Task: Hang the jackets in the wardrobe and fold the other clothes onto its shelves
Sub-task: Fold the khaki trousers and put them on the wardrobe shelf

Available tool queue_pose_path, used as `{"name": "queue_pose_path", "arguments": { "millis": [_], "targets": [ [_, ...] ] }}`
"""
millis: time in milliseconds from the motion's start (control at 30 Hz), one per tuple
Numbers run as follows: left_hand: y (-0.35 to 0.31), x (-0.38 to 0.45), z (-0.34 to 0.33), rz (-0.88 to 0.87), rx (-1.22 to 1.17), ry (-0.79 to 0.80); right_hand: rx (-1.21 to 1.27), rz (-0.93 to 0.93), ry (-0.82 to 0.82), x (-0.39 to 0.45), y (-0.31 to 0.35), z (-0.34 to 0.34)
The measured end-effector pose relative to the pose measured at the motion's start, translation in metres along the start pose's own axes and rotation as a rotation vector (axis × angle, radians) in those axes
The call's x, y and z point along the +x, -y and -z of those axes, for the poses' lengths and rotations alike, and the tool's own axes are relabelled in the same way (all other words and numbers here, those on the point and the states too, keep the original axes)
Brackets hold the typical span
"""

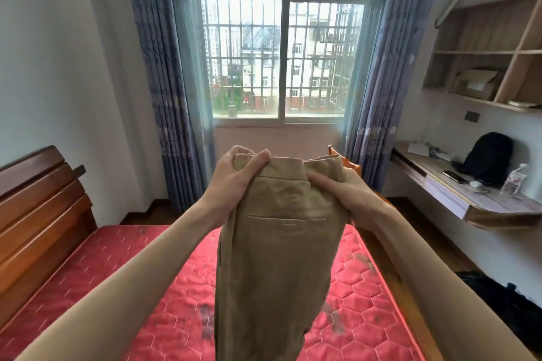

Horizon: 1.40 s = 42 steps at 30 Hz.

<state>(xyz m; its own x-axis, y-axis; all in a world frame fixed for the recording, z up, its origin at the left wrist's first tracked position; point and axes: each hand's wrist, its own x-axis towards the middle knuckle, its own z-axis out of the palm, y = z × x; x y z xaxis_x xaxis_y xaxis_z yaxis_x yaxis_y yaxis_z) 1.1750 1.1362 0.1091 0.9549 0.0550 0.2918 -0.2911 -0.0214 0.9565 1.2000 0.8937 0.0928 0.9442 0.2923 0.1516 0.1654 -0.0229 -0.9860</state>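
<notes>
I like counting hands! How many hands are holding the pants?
2. The left hand grips the waistband's left corner of the pants; the right hand grips its right side. No others show.

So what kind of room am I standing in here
Most likely a bedroom, doubling as a study. A bed with a bare red mattress and wooden headboard fills the floor, curtains frame a barred window, and a wall-mounted desk sits under open shelves.
</notes>
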Motion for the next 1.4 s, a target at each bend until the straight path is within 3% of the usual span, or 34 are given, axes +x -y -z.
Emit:
{"name": "queue_pose_path", "arguments": {
  "millis": [200,367,467,600,733,833,967,1067,1167,1233,1333,1400],
  "targets": [
    [-0.011,0.007,0.037,0.001,0.276,0.244,-0.016,0.182,-0.294,0.011,-0.007,-0.01],
    [-0.011,0.021,0.062,-0.076,0.606,0.461,-0.178,0.225,-0.277,0.006,-0.01,-0.008],
    [-0.004,0.016,0.058,-0.125,0.617,0.499,-0.277,0.195,-0.167,0.002,0.002,-0.002],
    [0.002,0.017,0.053,-0.122,0.555,0.5,-0.482,0.112,0.135,0.0,0.028,0.018],
    [0.007,0.021,0.048,-0.083,0.51,0.48,-0.813,0.088,0.199,0.006,0.035,0.024],
    [0.01,0.024,0.049,-0.029,0.6,0.523,-0.893,0.105,0.253,0.007,0.021,0.02],
    [0.028,0.011,0.037,0.111,0.707,0.695,-0.941,0.017,0.412,0.002,-0.009,0.01],
    [0.046,0.004,0.028,0.282,0.718,0.859,-0.918,-0.262,0.575,-0.003,-0.024,0.007],
    [0.052,0.0,0.026,0.565,0.614,1.22,-0.795,-0.64,0.845,-0.01,-0.037,-0.002],
    [0.059,-0.001,0.027,0.646,0.572,1.399,-0.696,-0.733,0.969,-0.009,-0.047,-0.009],
    [0.076,0.008,0.033,0.71,0.541,1.415,-0.667,-0.748,0.971,0.004,-0.054,-0.014],
    [0.089,0.026,0.037,0.712,0.597,1.265,-0.792,-0.67,0.873,0.024,-0.057,-0.016]
  ]
}}
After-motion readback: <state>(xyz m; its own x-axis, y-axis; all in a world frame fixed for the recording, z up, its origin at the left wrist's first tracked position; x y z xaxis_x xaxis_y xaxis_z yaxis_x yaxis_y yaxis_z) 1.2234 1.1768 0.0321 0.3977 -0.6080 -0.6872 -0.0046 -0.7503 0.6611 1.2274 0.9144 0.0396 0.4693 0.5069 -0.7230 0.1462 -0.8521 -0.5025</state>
